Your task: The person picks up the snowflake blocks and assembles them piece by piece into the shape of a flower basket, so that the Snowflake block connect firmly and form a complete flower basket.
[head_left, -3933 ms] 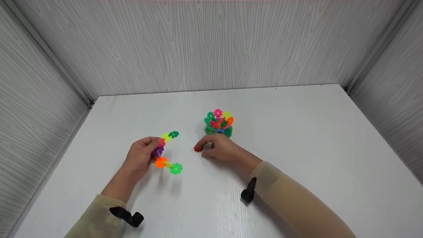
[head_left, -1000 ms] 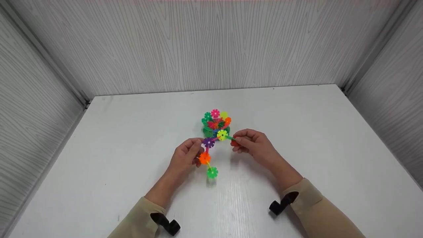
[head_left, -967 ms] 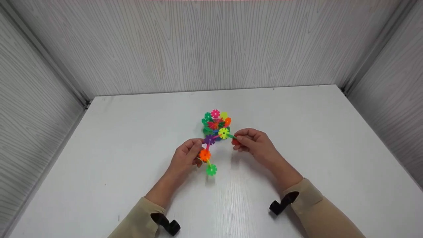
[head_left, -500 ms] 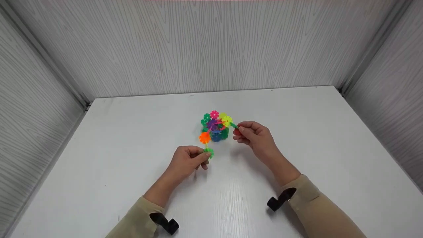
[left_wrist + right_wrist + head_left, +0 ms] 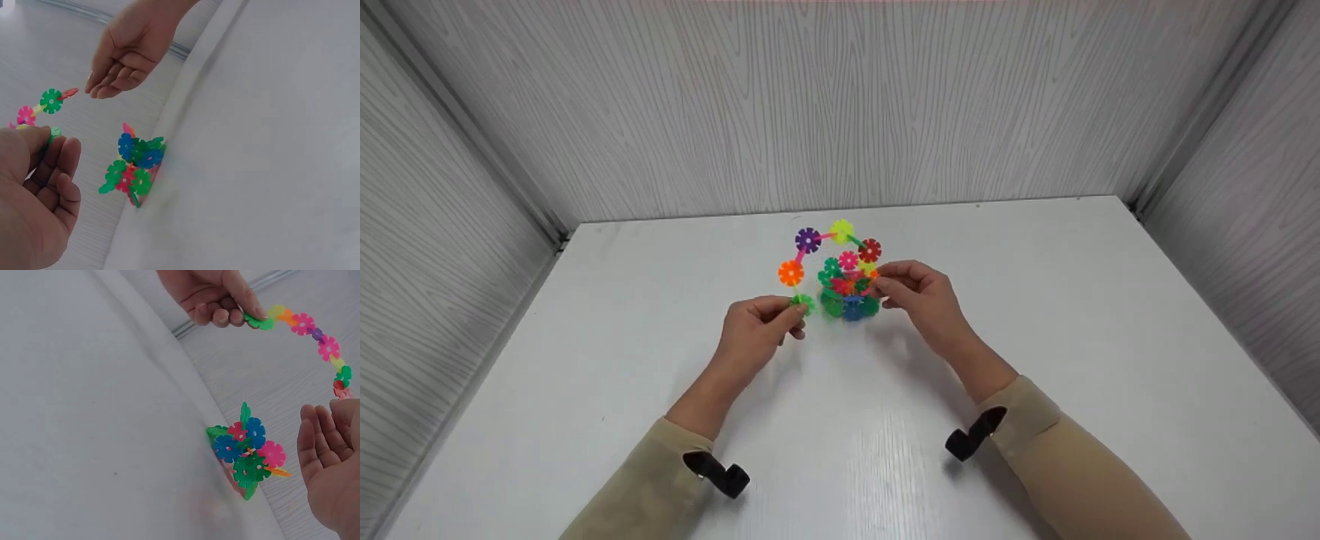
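Observation:
My left hand [image 5: 755,330] pinches the light green notched disc [image 5: 803,304] at one end of a chain of interlocking plastic snowflake discs. From there the chain arches up through an orange disc [image 5: 790,273], a purple disc [image 5: 808,240] and a yellow disc [image 5: 841,231] to a red disc [image 5: 870,250] at its free end. My right hand [image 5: 134,50], fingers loosely bent, is just apart from that red end in the left wrist view. Behind the hands stands a multicoloured cluster of joined discs [image 5: 851,306] on the white table; the right fingertips overlap its edge in the head view.
The white tabletop [image 5: 840,420] spreads around the cluster. A grey wood-grain panel [image 5: 840,105] rises behind it, with side panels left and right. Each sleeve carries a black wrist-camera mount [image 5: 717,474].
The red disc, picked off the table earlier, is now on the chain's end, and my right hand has let go of it. My left grip shifted to the light green disc; the chain rose and moved left.

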Motion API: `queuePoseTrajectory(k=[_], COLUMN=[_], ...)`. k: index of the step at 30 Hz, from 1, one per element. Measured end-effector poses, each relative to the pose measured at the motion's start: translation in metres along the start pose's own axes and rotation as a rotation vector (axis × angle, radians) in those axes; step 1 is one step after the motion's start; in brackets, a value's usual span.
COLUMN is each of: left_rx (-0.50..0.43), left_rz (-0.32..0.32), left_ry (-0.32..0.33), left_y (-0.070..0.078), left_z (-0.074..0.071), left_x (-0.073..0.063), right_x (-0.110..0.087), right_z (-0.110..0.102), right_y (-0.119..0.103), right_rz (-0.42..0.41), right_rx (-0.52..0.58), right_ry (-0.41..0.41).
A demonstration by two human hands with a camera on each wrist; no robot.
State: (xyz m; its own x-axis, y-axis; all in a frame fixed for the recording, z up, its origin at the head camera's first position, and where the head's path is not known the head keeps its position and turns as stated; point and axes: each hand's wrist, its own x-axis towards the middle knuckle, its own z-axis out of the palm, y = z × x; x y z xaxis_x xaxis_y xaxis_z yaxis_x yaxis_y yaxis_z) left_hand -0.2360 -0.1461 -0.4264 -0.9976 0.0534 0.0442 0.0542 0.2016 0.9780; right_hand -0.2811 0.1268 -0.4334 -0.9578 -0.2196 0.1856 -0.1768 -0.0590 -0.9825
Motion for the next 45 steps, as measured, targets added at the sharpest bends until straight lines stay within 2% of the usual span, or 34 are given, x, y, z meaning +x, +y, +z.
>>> queuePoseTrajectory(k=[6, 10, 15, 18, 21, 29, 34, 39, 45], left_rx=[0.041, 0.055, 0.049, 0.048, 0.044, 0.024, 0.027, 0.039, 0.024], left_rz=[0.027, 0.025, 0.003, -0.008, -0.016, -0.039, -0.059, -0.038, -0.045], left_ry=[0.054, 0.074, 0.098, 0.097, 0.097, 0.078, 0.069, 0.057, 0.051], left_y=[0.005, 0.005, 0.003, 0.001, -0.001, -0.010, -0.015, -0.018, -0.026], left_z=[-0.021, -0.029, -0.030, -0.028, -0.025, -0.008, 0.009, 0.024, 0.038], left_x=[0.017, 0.026, 0.033, 0.035, 0.037, 0.036, 0.034, 0.033, 0.031], right_x=[0.018, 0.029, 0.037, 0.037, 0.037, 0.028, 0.022, 0.021, 0.020], right_z=[0.023, 0.035, 0.040, 0.038, 0.035, 0.026, 0.018, 0.011, 0.012], right_y=[0.001, 0.005, 0.011, 0.015, 0.017, 0.019, 0.022, 0.027, 0.029], right_rz=[-0.111, -0.179, -0.208, -0.227, -0.247, -0.206, -0.329, -0.468, -0.521], right_rx=[-0.383, -0.621, -0.829, -0.877, -0.876, -0.854, -0.882, -0.897, -0.889], right_ry=[0.012, -0.042, -0.130, -0.156, -0.163, -0.165, -0.155, -0.109, -0.081])
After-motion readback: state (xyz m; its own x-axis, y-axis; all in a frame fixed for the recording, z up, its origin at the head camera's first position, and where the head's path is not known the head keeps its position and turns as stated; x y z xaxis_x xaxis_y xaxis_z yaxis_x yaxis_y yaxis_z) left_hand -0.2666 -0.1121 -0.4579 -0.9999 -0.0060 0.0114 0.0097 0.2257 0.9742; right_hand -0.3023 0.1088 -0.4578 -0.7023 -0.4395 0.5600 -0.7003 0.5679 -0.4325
